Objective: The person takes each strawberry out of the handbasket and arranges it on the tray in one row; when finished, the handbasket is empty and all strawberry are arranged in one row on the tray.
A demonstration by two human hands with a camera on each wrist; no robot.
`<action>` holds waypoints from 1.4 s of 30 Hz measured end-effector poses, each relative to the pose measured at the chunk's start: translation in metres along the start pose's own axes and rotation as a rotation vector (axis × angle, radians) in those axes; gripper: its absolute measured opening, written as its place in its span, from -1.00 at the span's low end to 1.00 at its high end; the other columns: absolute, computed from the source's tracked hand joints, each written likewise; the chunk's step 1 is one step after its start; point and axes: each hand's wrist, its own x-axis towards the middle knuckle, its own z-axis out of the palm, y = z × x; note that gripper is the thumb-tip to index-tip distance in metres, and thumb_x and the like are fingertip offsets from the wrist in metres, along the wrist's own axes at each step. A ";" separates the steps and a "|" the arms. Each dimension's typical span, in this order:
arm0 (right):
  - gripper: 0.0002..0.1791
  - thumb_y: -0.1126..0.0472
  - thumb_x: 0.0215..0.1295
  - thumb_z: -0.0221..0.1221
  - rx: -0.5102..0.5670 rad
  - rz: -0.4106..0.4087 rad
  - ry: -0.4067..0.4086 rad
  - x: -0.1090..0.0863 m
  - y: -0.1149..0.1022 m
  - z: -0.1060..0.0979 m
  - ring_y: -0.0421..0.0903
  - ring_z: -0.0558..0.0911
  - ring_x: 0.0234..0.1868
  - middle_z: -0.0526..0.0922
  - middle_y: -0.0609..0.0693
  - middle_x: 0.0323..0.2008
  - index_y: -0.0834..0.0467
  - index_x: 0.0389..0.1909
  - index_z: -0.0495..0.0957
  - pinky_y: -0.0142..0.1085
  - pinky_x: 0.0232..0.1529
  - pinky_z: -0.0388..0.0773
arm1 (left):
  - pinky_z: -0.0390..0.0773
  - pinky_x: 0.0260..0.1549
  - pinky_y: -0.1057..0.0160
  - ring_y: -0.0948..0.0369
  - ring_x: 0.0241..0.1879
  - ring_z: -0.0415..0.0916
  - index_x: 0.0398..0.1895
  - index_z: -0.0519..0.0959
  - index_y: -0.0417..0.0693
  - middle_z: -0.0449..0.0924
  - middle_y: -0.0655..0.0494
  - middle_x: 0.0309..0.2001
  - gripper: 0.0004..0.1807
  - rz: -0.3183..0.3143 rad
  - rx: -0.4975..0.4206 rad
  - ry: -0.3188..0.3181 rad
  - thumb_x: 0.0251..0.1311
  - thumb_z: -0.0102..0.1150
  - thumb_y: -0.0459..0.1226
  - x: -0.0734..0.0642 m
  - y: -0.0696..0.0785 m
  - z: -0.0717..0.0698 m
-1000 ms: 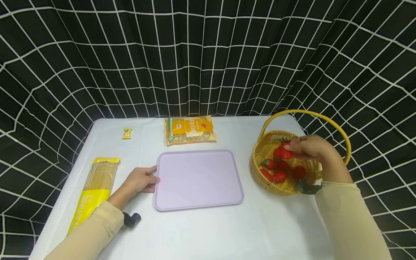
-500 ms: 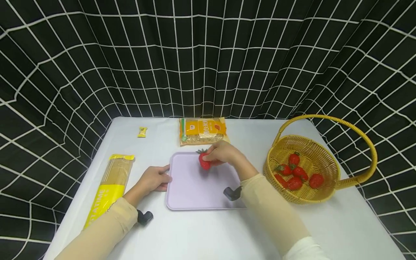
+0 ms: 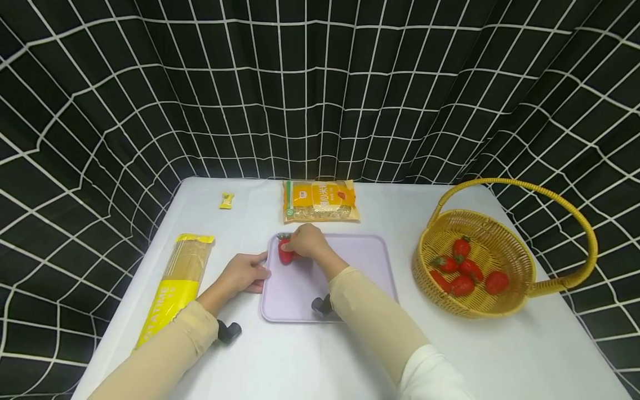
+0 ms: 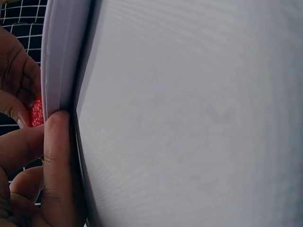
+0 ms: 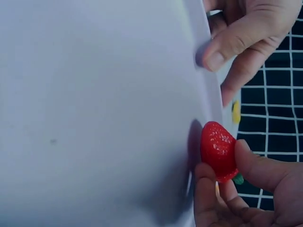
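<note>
A red strawberry point(image 3: 285, 253) with a green leafy top is pinched between thumb and fingers of my right hand point(image 3: 307, 241), at the upper left corner of the pale purple tray point(image 3: 350, 266). In the right wrist view the strawberry point(image 5: 218, 149) is right at the tray's surface, its shadow beside it; whether it touches cannot be told. My left hand point(image 3: 244, 273) grips the tray's left edge, its thumb over the rim and other fingers along the outside. The left wrist view shows one finger point(image 4: 57, 161) against the tray's outer wall point(image 4: 61, 56).
On the right stands a yellow wicker basket point(image 3: 425, 278) with a tall handle, holding several strawberries point(image 3: 470, 269). Behind the tray lies an orange grain bag point(image 3: 320, 201). A noodle pack point(image 3: 180, 283) lies left, a small yellow wrapped piece point(image 3: 226, 200) at the back left.
My right hand has lifted a strawberry out of the basket and carried it left over the tray to its upper left corner. The left hand keeps hold of the tray's edge.
</note>
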 end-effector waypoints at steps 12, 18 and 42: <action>-0.65 -0.01 0.10 0.42 -0.006 0.011 0.000 0.008 -0.005 0.006 -0.11 0.50 -0.50 0.57 -0.01 -0.53 0.17 -0.45 0.55 -0.35 -0.49 0.48 | 0.73 -0.46 0.21 0.16 -0.52 0.63 0.42 0.34 -0.03 0.61 -0.06 -0.24 -0.28 -0.026 -0.020 0.004 0.14 0.30 -0.40 0.000 0.004 -0.001; -0.56 -0.10 0.05 0.43 0.073 0.008 -0.044 -0.001 0.000 -0.021 -0.02 0.63 -0.37 0.69 0.09 -0.40 0.20 -0.30 0.63 -0.25 -0.33 0.60 | 0.73 -0.45 0.21 0.17 -0.50 0.63 0.43 0.32 -0.04 0.62 -0.07 -0.27 -0.26 -0.021 -0.010 0.001 0.14 0.29 -0.39 0.002 0.004 -0.001; -0.77 0.15 0.48 0.07 0.642 0.397 -0.165 -0.095 0.275 -0.297 -0.11 0.70 -0.14 0.73 -0.01 -0.26 0.11 -0.30 0.66 -0.11 0.27 0.42 | 0.72 -0.41 0.23 0.18 -0.41 0.60 0.46 0.27 -0.07 0.58 -0.09 -0.21 -0.24 -0.002 0.011 -0.026 0.16 0.31 -0.39 -0.005 0.001 -0.002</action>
